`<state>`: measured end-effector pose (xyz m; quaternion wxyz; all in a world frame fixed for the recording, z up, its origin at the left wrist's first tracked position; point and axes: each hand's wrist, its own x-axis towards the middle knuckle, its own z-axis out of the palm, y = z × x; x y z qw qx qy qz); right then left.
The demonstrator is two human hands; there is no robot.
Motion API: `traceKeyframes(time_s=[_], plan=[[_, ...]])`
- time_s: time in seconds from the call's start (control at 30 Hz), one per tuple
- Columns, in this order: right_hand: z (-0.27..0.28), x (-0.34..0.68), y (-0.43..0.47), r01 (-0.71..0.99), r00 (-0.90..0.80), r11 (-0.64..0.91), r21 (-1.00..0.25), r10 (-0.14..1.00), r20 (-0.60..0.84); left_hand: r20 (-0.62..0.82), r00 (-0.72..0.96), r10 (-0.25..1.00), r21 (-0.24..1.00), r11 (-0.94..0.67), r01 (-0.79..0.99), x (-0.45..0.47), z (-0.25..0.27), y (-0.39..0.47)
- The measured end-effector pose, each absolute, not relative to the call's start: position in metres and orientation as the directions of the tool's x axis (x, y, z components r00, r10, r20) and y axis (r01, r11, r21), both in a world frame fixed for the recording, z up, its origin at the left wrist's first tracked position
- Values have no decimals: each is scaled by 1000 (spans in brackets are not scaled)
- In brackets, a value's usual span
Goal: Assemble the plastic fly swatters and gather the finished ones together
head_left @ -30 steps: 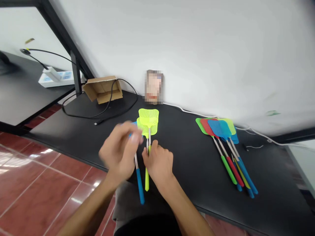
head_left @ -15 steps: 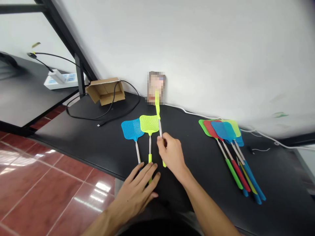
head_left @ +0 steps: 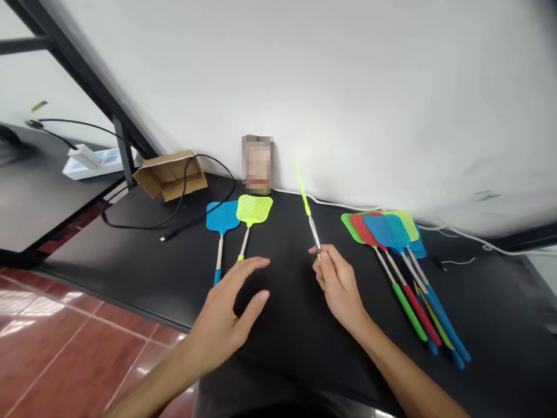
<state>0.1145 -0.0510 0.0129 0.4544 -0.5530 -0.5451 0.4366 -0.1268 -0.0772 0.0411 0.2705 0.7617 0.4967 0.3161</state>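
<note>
My right hand [head_left: 338, 284] is closed round the handle of a yellow-green fly swatter [head_left: 314, 231], raised and turned so its head shows edge-on. My left hand [head_left: 230, 307] is open, thumb and fingers apart, over the handle ends of two swatters on the table. One is a blue fly swatter [head_left: 221, 216]; the other is a yellow-green fly swatter [head_left: 255, 209], whose head overlaps the blue one's edge. The left hand hides their lower handles. To the right lies a fanned pile of fly swatters [head_left: 383, 229] in green, red, blue and yellow-green.
On the black table [head_left: 287, 342], an open cardboard box [head_left: 172, 177] and a black cable [head_left: 143, 226] lie at the left. A blurred-out packet [head_left: 258, 165] leans on the wall. A white cord [head_left: 343, 204] runs along the back. A power strip [head_left: 98, 162] sits on the neighbouring table.
My right hand has lifted its swatter, moved right and shifted its grip down to the handle. My left hand has turned and opened, moving left. The two swatters on the left now lie more slanted.
</note>
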Motion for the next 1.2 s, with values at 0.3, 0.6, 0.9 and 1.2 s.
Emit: traceKeyframes(time_s=[0.3, 0.6, 0.9, 1.2], plan=[[12, 110, -59, -512, -191, -332, -792, 943, -271, 61, 489, 870, 990, 11, -144, -1, 34, 7], [18, 108, -57, -477, -241, -316, -820, 944, -223, 10, 409, 912, 906, 164, -389, -14, 41, -2], [14, 104, -68, 22, 18, 22, -1000, 1000, 23, 24, 362, 932, 853, 170, -493, -18, 48, -5], [15, 108, -71, 443, 7, 233, -865, 965, 264, 120, 116, 986, 795, -25, -606, -36, 60, 19]])
